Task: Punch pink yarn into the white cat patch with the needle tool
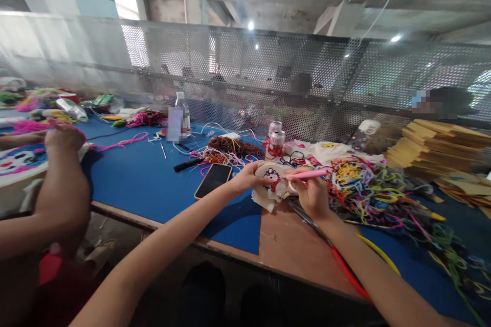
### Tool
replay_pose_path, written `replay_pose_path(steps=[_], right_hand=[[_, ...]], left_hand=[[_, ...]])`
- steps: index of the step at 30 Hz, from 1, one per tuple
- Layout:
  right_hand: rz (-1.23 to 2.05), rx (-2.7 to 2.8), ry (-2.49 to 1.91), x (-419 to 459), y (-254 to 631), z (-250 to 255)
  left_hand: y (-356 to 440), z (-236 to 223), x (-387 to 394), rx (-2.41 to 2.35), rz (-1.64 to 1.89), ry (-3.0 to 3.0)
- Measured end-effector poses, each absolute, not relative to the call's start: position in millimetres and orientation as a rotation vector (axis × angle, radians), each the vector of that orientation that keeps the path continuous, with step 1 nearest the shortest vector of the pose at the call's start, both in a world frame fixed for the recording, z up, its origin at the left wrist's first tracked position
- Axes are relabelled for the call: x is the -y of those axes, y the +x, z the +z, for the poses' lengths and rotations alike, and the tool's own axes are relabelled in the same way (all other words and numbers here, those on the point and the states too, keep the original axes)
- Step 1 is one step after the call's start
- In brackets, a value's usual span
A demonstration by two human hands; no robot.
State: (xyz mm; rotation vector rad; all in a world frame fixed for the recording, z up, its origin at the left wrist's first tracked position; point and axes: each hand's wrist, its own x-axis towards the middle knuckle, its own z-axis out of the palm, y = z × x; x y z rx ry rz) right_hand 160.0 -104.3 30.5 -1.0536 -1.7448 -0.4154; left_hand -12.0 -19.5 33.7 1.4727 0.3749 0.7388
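My left hand (250, 178) grips the left rim of a small round embroidery hoop (264, 195) with cream cloth stretched in it. A small figure in black, white, pink and red yarn shows on the cloth. In my right hand (312, 195) is a pink punch needle pen (311, 173), its tip pointing left at the cloth's face. The cloth's loose edge hangs below the hoop, over the table edge area. Under my right forearm lie scissors (307, 217) with long dark blades and red and yellow handles.
A phone (213, 181) lies left of the hoop on the blue table (146, 184). Behind stand drink cans (275, 143) and a bottle (184, 112). Tangled yarn (368, 189) and stacked yellow envelopes (425, 148) fill the right. A co-worker's arm (63, 179) is at left, a perforated metal screen (245, 76) behind.
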Motion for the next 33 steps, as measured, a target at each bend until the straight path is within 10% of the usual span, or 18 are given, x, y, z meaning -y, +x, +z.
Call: replay_pose_path(steps=[33], right_hand=[[-0.581, 1.942, -1.118, 105, 154, 28]], left_hand=[[-11, 31, 25, -0.350, 0.650, 1.223]])
